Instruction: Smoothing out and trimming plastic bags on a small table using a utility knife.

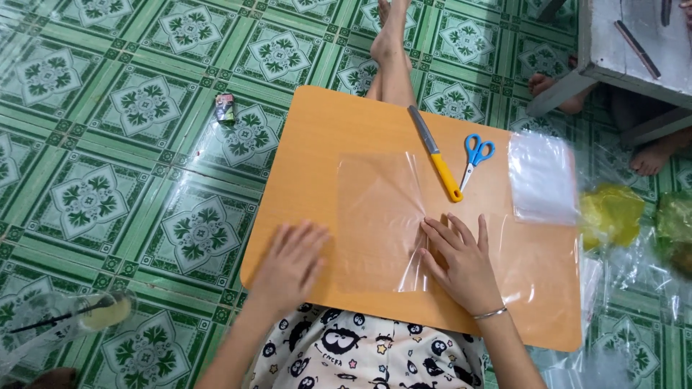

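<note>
A sheet of clear plastic film (378,216) lies flat on an orange lap board (317,130) resting over my legs. My left hand (288,263) lies flat near the board's front left edge, fingers spread, just left of the film. My right hand (458,259) presses on the film's right edge, where the plastic wrinkles. A utility knife with a grey blade and yellow handle (436,153) lies beyond my right hand. Small blue-handled scissors (474,155) sit beside it.
A stack of clear zip bags (542,179) rests at the board's right end. Yellow and green bagged items (613,212) lie on the green tiled floor to the right. A plastic cup with a straw (86,313) stands at left. Another person's feet (652,157) and a white stool (627,47) are upper right.
</note>
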